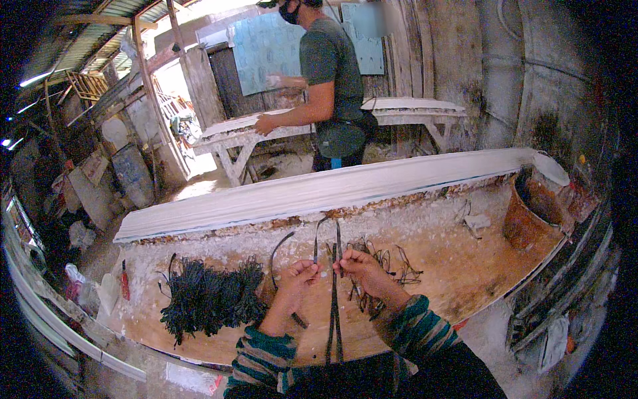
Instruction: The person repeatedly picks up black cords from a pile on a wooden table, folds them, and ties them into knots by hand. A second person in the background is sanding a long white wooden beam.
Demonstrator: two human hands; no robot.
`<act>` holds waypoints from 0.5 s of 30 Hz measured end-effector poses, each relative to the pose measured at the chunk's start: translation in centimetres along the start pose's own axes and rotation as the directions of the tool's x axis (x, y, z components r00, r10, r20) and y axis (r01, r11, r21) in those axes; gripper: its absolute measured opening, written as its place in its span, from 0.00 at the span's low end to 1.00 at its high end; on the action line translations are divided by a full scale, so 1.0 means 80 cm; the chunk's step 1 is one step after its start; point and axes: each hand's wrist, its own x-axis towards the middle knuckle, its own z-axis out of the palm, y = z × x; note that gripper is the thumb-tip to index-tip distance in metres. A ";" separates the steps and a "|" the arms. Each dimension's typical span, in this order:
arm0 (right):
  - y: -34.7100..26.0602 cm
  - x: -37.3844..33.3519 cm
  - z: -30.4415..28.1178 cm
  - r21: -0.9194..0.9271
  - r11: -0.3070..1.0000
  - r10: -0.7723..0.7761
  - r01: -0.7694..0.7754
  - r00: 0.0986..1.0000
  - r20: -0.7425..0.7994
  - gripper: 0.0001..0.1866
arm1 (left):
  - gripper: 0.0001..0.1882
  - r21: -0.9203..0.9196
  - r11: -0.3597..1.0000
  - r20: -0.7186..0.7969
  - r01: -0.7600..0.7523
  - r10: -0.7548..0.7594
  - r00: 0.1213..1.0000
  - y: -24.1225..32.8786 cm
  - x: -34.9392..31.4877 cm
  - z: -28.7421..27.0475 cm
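A thin black strap loops up between my hands in front of me. My left hand pinches one side of it between thumb and fingers. With its fingers closed, my right hand grips the strap's other side. Long black lengths hang from there across the wooden board toward my body. Left of my left hand lies a thick bundle of black cords. A curved black strip rests just beside that hand. Loose thin black ties are scattered beside my right hand.
A long white slab runs along the board's far side. A rusty bucket stands at the right, a red-handled tool lies at the left. Beyond, a person works at another bench.
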 end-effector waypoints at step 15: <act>-0.001 -0.007 0.013 -0.123 0.992 0.026 -0.032 0.998 -0.049 0.05 | 0.08 0.224 0.974 0.042 -0.047 0.038 0.998 -0.004 -0.012 0.028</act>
